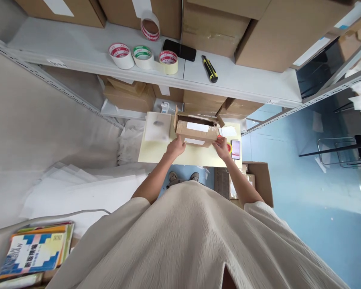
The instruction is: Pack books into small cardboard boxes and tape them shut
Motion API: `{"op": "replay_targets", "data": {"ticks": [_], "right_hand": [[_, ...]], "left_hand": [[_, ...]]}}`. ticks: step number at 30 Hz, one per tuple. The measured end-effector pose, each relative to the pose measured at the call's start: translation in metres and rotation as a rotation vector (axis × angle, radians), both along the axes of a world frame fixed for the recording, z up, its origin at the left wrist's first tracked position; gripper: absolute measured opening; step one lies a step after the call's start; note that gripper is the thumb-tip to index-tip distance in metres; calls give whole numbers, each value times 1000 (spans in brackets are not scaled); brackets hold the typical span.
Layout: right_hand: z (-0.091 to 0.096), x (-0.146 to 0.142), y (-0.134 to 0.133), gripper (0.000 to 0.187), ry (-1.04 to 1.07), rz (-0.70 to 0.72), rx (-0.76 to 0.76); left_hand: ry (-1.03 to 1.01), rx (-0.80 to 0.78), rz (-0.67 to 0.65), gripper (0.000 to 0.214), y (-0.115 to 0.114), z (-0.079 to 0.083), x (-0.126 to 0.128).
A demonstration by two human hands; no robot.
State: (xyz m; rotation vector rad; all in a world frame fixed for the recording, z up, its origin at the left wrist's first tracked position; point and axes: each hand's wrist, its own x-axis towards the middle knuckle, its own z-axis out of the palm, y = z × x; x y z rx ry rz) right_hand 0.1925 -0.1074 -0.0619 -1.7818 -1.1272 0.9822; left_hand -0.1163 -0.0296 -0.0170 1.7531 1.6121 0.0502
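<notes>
A small cardboard box (183, 129) with white labels on its side sits on the pale yellow tabletop (156, 154), its top flaps raised and its inside dark. My left hand (176, 147) is closed at the box's near left corner, fingers curled against it. At the near right corner my right hand (221, 147) pinches the box's edge. Close by my right fingers is a small red item whose kind I cannot make out. A yellow and red tape roll (229, 148) lies partly behind that hand, beside a phone (236, 149) with a lit screen.
Above the table runs a grey shelf (258, 86) bearing several tape rolls (143, 56), a black phone (179, 50), a yellow-black utility knife (209, 69) and large cartons (216, 36). An open carton (263, 184) stands right of the table; books (36, 253) are stacked lower left.
</notes>
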Motion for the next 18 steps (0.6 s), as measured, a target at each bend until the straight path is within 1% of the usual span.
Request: {"op": "replay_targets", "data": {"ticks": [2,4,6,7,9,11,13,15,18], "right_hand": [[-1,1,-5,60,-74,18,0],[2,3,-8,50,-218,-4,5],[9,6,-8,40,-389,-37,37],[14,7,-7,35,-457,-35,64],[27,6,-2,28,-541,33,124],[41,4,6,27,-598,151,164],[55,0,16,30,-672,251,178],[66,-3,26,34,-749,311,177],[78,-4,43,38,-837,403,174]], "left_hand": [[-13,19,-90,31,-1,7,1],[-110,132,-170,29,3,15,1],[-196,267,-223,33,12,21,1],[-207,315,-239,35,17,23,0],[-165,366,-264,38,28,25,-3],[-101,395,-280,40,38,25,-6],[-77,427,-288,43,46,24,-9],[-73,444,-284,47,52,22,-11],[-28,402,-236,51,59,19,-12]]}}
